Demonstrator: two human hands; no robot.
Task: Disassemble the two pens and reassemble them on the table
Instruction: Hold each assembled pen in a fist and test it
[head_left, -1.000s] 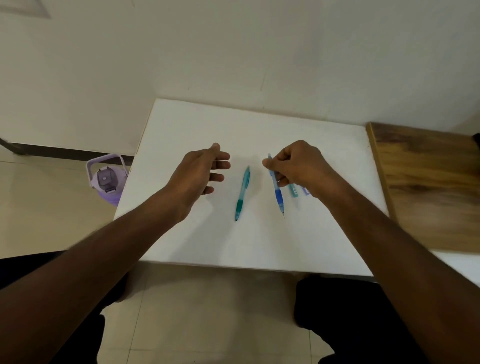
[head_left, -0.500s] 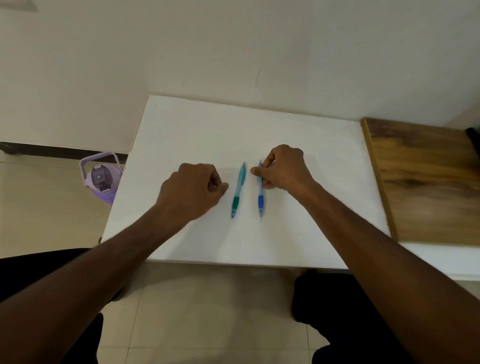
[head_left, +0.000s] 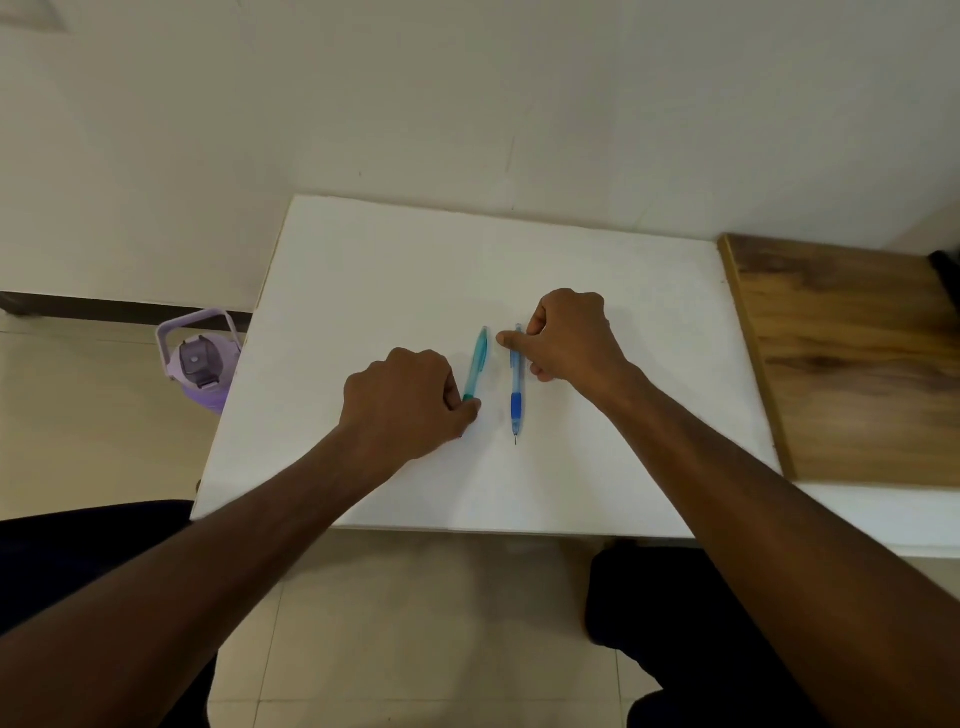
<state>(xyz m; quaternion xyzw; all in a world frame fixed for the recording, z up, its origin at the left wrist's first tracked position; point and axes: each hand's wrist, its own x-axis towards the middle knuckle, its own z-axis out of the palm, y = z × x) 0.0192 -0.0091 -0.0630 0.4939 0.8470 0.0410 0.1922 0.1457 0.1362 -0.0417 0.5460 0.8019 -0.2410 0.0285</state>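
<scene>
Pens lie side by side mid-worktop (head_left: 363, 291): the teal pen (head_left: 478, 361) just left of the blue pen (head_left: 516, 384), left hand (head_left: 405, 402) fingers curled onto the teal grip, right hand (head_left: 569, 338) pinching the blue barrel, so a loose pinch could roll either pen or scatter small parts.
</scene>
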